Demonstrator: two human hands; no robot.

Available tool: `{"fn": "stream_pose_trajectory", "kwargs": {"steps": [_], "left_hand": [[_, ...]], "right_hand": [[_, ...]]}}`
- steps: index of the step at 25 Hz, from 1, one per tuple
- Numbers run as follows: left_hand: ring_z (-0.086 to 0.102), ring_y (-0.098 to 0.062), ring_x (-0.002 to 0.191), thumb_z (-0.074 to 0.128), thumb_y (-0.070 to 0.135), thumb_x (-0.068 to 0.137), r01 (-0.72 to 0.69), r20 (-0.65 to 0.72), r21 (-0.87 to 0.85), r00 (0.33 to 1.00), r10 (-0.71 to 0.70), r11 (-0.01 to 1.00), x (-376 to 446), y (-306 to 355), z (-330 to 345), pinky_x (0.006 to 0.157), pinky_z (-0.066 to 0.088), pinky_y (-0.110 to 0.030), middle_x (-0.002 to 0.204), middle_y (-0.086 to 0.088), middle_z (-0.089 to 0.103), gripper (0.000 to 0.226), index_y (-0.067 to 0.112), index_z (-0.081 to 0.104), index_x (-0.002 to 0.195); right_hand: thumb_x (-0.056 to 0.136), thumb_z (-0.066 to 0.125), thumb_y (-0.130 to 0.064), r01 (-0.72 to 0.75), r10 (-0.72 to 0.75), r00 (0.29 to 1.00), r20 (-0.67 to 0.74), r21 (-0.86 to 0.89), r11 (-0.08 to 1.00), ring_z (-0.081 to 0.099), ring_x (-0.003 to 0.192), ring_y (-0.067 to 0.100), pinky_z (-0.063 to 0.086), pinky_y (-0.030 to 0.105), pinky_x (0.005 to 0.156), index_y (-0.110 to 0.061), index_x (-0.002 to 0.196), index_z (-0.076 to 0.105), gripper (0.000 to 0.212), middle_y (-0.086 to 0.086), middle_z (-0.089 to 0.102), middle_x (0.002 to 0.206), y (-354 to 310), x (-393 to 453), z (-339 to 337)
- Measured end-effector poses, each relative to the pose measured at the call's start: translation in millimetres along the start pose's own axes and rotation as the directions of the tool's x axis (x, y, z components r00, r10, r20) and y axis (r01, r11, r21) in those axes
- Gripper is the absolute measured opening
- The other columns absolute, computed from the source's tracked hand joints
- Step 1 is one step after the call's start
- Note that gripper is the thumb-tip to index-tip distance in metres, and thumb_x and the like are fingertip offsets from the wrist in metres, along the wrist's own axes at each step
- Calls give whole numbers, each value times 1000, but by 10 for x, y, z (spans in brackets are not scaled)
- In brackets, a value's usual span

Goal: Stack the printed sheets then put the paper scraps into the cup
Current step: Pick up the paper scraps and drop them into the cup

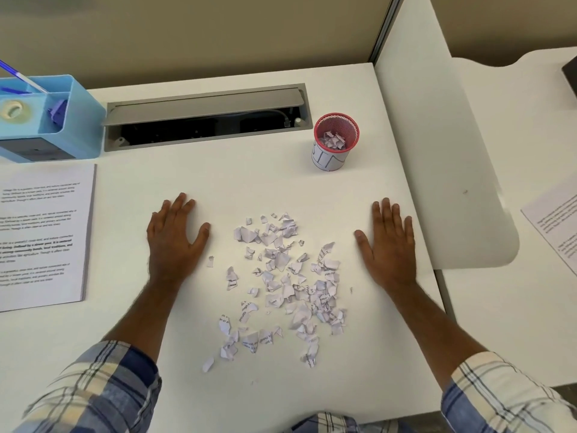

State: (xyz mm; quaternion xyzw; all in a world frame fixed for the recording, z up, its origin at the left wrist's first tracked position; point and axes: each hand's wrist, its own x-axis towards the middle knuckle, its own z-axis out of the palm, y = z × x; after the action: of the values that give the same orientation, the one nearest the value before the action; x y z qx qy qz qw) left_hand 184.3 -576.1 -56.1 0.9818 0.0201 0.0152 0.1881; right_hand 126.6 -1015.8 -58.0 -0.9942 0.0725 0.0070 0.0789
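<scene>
White paper scraps (281, 285) lie scattered on the worktop (249, 182), between the two hands. Left hand (175, 242) flat on the surface, palm down, fingers spread, holding nothing; one stray scrap just beside its wrist. Right hand (388, 245) likewise flat and empty, fingers spread, just beside the right edge of the scatter. Neither hand touches the main pile.

Cup (335, 140): red mesh with a white paper wrap, upright, beyond the scraps and nearer the right hand; some scraps already inside it. Nothing stands between the pile and the cup.

Stack of printed sheets (43, 235) lies at the left, well apart from the left hand, edges roughly squared. Blue desk organiser (71, 120) behind the stack, holding a tape roll and pens. Open grey cable tray (206, 120) along the back, between organiser and cup. Another printed sheet (555, 226) lies on the neighbouring desk at far right.
</scene>
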Motion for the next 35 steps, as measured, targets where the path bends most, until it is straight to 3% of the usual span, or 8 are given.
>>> {"fn": "stream_pose_trajectory", "kwargs": {"steps": [6,9,11,16,22,29,33,35], "left_hand": [[35,-28,153,44,47,99,63,12,-147,998,-62,987,94,47,-80,126,22,-44,161,2,46,56,20,54,147],[51,-26,138,59,39,101,190,54,-297,982,-182,936,113,351,-114,121,36,-44,147,0,59,47,17,59,142],[57,-18,125,68,38,99,172,143,-389,982,-126,905,39,621,-95,113,46,-46,138,6,62,43,22,61,139],[53,-20,124,77,52,89,-10,220,-196,974,54,981,-183,1072,19,107,41,-33,136,3,61,60,23,62,139],[60,-29,110,75,24,94,-35,164,-158,985,61,987,-270,1196,124,95,47,-33,121,-5,62,32,15,72,124],[61,-13,92,70,13,96,98,172,-219,983,-60,971,-283,1270,41,80,44,-22,101,2,65,6,13,76,99],[66,-9,81,71,7,89,223,171,-318,970,-176,921,-282,1283,-36,70,48,-14,97,3,70,9,15,74,92],[66,-2,81,71,6,88,261,136,-361,965,-226,895,-272,1304,-86,78,56,-19,96,2,73,11,14,76,92]], "right_hand": [[104,32,-55,3,-4,999,-40,-20,1000,13,158,25,10,49,127,-15,163,16,73,7,13,171,11,-14,9],[103,33,-55,-4,3,998,-60,-23,1000,14,158,25,10,48,127,-15,162,18,73,7,15,171,29,-10,12],[103,34,-55,-4,3,998,-62,-10,1000,15,158,25,10,48,127,-16,162,19,73,6,16,171,27,-12,16],[103,34,-55,-5,6,997,-76,5,1000,16,157,25,10,48,127,-16,162,20,73,6,16,170,46,-11,25],[103,36,-55,-10,12,997,-78,24,1000,16,157,25,10,48,127,-16,162,21,72,6,17,170,62,-10,39],[102,38,-55,-8,12,997,-79,44,999,15,157,24,9,48,127,-17,162,21,72,5,17,171,61,-7,32],[102,37,-55,-9,13,996,-84,48,999,15,158,24,9,47,128,-17,161,22,72,5,17,170,53,-9,21],[102,37,-55,-12,17,996,-88,51,999,16,157,24,10,47,128,-16,161,23,72,5,18,170,55,-8,18]]}}
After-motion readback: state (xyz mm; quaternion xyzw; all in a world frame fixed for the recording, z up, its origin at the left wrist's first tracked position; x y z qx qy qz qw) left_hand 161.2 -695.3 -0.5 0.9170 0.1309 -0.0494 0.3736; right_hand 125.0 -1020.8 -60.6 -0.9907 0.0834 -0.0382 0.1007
